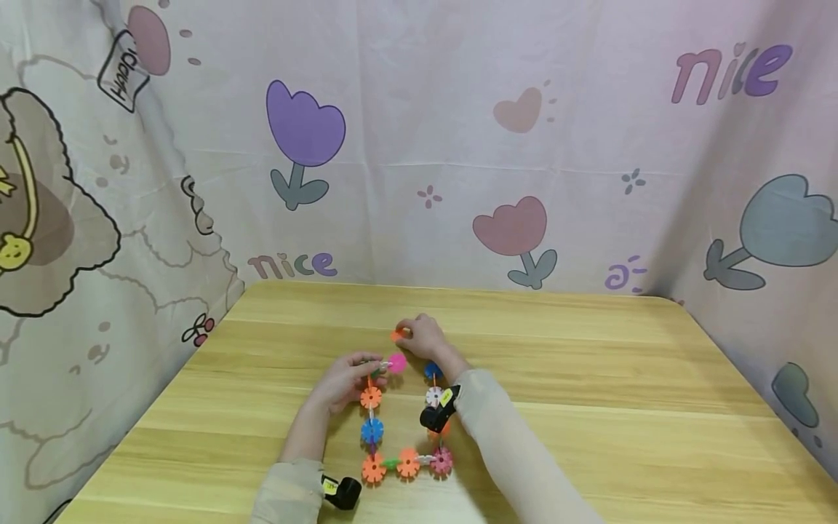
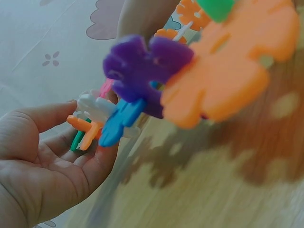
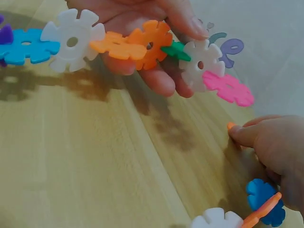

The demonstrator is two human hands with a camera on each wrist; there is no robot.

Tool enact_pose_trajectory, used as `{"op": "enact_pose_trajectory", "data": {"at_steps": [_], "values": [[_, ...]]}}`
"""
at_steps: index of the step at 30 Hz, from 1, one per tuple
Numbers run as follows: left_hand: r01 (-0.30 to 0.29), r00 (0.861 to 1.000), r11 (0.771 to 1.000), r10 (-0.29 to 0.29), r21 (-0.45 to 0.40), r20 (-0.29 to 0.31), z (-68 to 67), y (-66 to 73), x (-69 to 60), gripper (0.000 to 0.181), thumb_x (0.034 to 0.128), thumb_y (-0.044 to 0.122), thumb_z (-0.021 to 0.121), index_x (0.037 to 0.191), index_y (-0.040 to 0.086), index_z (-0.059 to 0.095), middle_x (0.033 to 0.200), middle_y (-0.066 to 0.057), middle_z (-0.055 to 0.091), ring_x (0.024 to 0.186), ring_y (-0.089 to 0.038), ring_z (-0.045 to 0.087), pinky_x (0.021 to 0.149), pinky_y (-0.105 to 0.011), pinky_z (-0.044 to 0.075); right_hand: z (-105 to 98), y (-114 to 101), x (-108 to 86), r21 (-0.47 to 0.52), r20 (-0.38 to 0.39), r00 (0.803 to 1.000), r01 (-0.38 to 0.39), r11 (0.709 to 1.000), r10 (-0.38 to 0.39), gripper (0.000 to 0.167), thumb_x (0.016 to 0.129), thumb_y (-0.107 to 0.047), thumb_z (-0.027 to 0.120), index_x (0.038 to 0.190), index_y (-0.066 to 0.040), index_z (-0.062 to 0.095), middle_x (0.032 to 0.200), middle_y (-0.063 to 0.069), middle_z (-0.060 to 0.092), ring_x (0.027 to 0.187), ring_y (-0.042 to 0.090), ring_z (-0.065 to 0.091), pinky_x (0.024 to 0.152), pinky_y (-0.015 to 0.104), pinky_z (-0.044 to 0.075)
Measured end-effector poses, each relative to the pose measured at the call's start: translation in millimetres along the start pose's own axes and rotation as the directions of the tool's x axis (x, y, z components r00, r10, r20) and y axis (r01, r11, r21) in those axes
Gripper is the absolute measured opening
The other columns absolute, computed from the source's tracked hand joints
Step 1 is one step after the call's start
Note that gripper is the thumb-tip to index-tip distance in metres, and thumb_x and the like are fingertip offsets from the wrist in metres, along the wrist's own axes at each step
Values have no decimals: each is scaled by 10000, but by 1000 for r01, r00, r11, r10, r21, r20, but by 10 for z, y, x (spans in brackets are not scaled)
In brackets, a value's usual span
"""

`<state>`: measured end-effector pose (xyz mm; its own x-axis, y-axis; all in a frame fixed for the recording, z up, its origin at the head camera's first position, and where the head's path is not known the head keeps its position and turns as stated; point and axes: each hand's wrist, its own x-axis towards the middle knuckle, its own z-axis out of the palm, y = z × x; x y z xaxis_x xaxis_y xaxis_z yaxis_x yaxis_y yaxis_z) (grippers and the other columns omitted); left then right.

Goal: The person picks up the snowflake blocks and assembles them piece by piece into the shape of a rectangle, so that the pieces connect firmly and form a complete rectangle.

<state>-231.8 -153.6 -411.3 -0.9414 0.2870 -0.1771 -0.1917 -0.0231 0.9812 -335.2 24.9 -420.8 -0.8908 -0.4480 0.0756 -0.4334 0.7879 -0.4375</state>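
Flower-shaped plastic discs with slotted rims are joined into a chain that runs around three sides of a rough rectangle. My left hand [image 1: 340, 382] grips the far left part of the chain, around a white disc [image 3: 200, 65] and a green disc [image 3: 176, 50]. A pink disc [image 1: 397, 363] ends this side. Just beyond it, my right hand [image 1: 425, 338] pinches a loose orange disc [image 1: 397, 335], mostly covered by the fingers and apart from the pink one. Beneath the right wrist, the other end of the chain finishes in a blue disc [image 1: 433, 370].
The near side of the chain, with an orange disc [image 1: 374, 468] at one corner and a dark pink disc [image 1: 441, 461] at the other, lies between the forearms. A wooden table [image 1: 589, 378] extends around it. Behind hangs a printed curtain [image 1: 406, 145].
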Motion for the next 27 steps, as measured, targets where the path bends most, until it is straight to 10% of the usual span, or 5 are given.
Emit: {"op": "enact_pose_trajectory", "data": {"at_steps": [16, 27], "values": [[4, 1000, 1000, -4, 26, -23, 18, -14, 8, 447, 957, 169, 519, 1288, -106, 397, 987, -100, 636, 808, -146, 640, 632, -261, 518, -195, 246, -115, 341, 25, 1000, -4, 940, -4, 220, 802, -47, 703, 896, -83, 507, 767, 48, 539, 697, 179, 494, 630, 309, 428], [4, 1000, 1000, -4, 23, -28, 10, -42, 19, 430, 949, 168, 534, 1269, -95, 418, 975, -78, 629, 805, -151, 639, 633, -259, 511, -218, 327, -328, 491, -1, 999, -44, 870, 51, 205, 860, 18, 595, 1065, 29, 606, 748, 63, 585, 646, 148, 554, 568, 260, 481]]}}
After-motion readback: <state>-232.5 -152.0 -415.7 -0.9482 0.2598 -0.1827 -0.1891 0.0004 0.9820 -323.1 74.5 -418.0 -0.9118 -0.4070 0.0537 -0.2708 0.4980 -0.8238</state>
